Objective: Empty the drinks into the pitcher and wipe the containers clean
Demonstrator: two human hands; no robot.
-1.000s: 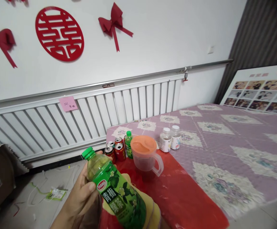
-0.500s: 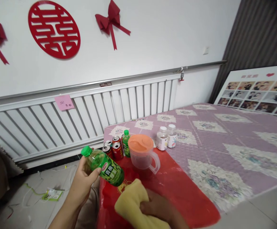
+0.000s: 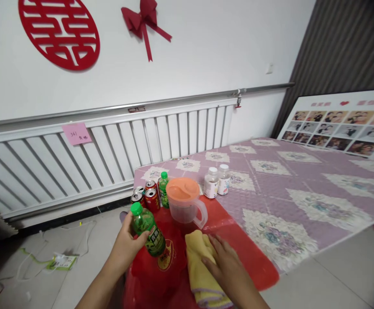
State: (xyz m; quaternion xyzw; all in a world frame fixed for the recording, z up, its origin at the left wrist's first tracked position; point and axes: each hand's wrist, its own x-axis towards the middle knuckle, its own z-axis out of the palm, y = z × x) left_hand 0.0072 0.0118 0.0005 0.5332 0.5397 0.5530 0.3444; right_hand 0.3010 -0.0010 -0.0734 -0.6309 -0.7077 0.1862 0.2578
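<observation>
My left hand (image 3: 129, 244) is wrapped round a green plastic drink bottle (image 3: 149, 231) with a green cap. The bottle tilts slightly over the red plastic sheet (image 3: 238, 249), near a gold printed emblem. To the right, a folded yellow cloth (image 3: 201, 266) lies on the sheet. My right hand (image 3: 227, 264) rests on the cloth's right side, fingers stretched out and thumb apart. Behind the hands stands a clear plastic pitcher (image 3: 183, 210) with an orange lid. Beside it are another green bottle (image 3: 163, 191) and several red drink cans (image 3: 151, 199).
Two white-capped jars (image 3: 211, 184) stand on the purple floral bedspread (image 3: 267, 184) behind the sheet. A white radiator (image 3: 161, 133) runs along the wall. Cables and a green-and-white packet (image 3: 62, 262) lie on the floor at left. A photo board (image 3: 341, 124) leans at the far right.
The bottle has moved right and down, and is more upright. The yellow cloth, earlier gripped in my right hand, now lies on the sheet with my fingers loosened. The view has shifted slightly.
</observation>
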